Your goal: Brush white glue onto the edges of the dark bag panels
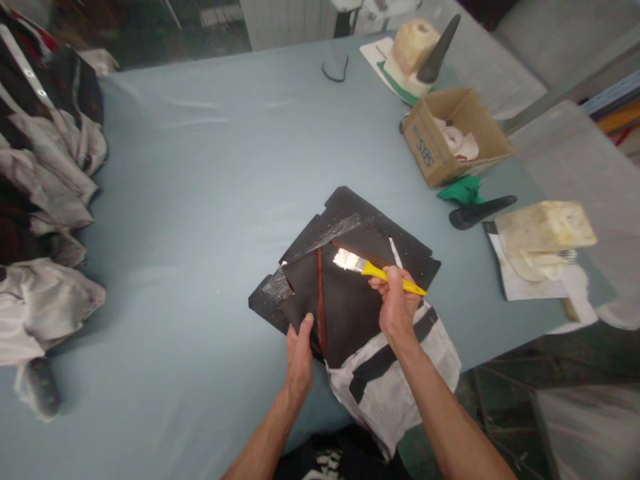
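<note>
A flat black panel point(350, 203) with notched corners lies on the blue-grey table. Over it rests a dark folded piece point(350, 307) with a reddish-brown zipper point(321, 293) and pale cloth lining point(400, 380) hanging toward me. Shiny wet streaks show along the panel's upper left part. My left hand point(301, 350) grips the left edge of the dark piece, thumb on top, fingers hidden beneath. In my right hand point(397, 303) is a paintbrush with a yellow handle point(377, 272); its bristles point(345, 259), coated whitish, are over the dark piece near the zipper. Whether they touch it I cannot tell.
A cardboard box point(420, 147) holding pale rolls stands at the right. Near it lie a green cloth point(463, 191), a black-handled tool point(480, 212) and a stained block-like container point(547, 227). Another stained container point(413, 50) sits farther back. Cloth pieces point(50, 167) are heaped at the left.
</note>
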Tool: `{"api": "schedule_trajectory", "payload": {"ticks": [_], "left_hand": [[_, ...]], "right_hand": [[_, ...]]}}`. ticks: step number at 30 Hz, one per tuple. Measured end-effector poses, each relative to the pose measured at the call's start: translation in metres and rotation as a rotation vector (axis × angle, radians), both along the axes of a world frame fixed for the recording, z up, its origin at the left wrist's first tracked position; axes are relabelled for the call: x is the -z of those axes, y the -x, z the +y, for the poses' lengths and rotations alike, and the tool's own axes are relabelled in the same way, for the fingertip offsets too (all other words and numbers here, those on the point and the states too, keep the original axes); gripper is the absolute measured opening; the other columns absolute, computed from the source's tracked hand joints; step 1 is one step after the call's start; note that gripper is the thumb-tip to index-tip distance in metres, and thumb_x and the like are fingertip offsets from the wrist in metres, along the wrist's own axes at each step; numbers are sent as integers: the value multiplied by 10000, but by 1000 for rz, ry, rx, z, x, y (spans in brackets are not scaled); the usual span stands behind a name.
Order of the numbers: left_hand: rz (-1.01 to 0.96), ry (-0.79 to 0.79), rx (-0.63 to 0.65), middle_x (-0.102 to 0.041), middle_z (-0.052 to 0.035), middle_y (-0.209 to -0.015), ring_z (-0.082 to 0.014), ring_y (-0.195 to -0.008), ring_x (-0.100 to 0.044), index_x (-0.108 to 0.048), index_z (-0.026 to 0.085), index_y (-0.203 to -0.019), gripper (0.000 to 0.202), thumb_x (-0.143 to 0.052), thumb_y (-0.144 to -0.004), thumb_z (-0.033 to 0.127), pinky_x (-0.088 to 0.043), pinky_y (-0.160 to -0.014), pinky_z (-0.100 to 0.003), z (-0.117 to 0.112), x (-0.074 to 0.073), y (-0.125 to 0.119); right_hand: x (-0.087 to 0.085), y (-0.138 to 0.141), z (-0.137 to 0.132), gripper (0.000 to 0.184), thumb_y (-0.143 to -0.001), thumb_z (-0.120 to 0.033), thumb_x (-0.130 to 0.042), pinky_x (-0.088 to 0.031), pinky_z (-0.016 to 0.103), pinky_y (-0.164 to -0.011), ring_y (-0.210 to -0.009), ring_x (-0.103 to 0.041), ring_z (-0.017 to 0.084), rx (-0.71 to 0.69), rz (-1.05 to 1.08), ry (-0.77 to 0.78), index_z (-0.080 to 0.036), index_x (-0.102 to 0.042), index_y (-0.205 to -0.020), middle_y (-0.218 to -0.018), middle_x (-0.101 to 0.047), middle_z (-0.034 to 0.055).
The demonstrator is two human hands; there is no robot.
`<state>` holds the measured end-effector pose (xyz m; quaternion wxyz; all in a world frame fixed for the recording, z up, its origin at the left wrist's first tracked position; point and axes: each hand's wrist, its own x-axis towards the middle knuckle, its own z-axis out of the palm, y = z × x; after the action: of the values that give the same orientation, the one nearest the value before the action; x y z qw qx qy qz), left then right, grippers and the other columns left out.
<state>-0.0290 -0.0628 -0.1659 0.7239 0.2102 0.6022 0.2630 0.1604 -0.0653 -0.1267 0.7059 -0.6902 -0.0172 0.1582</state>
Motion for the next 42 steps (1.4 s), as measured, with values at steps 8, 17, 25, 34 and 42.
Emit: {"api": "schedule_trajectory", "payload": {"ticks": [8, 17, 25, 34, 42], "left_hand": [[-11, 104, 79, -814, -136, -1034, -307, -945, -765, -743, 146, -1096, 517, -799, -729, 507, -602, -916, -449, 12, -1, 6], [38, 59, 65, -812, -117, -1016, -291, -937, -741, -764, 133, -1039, 515, -817, -697, 514, -590, -903, -409, 12, 1, 3], [123, 71, 84, -807, -137, -1068, -323, -1016, -737, -775, 137, -1034, 485, -790, -708, 496, -554, -997, -459, 14, 4, 0], [229, 58, 106, -791, -146, -1186, -349, -1149, -711, -746, 141, -1128, 533, -753, -739, 505, -519, -1086, -498, 13, 7, -3], [220, 40, 91, -804, -147, -1084, -335, -1046, -730, -760, 137, -1044, 472, -745, -736, 494, -543, -1011, -474, 11, 5, -6]], "right_hand": [[-22, 49, 24, 238, -862, -429, -729, -559, 256, -545, -517, -683, 152, -196, -164, 166, -199, -690, -816, -601, -716, -16], [-9, 72, 37, 219, -899, -436, -726, -600, 289, -647, -643, -755, 189, -311, -245, 248, -224, -701, -845, -710, -762, -5], [-22, 36, 34, 231, -911, -450, -718, -586, 288, -629, -636, -748, 193, -235, -374, 334, -224, -713, -863, -696, -761, -5], [-39, -52, 39, 233, -908, -429, -693, -566, 289, -671, -617, -714, 182, 55, -544, 386, -214, -694, -818, -648, -736, -9], [-15, -46, 52, 298, -932, -504, -662, -537, 282, -659, -628, -711, 186, -80, -546, 507, -226, -735, -851, -702, -764, -2]]}}
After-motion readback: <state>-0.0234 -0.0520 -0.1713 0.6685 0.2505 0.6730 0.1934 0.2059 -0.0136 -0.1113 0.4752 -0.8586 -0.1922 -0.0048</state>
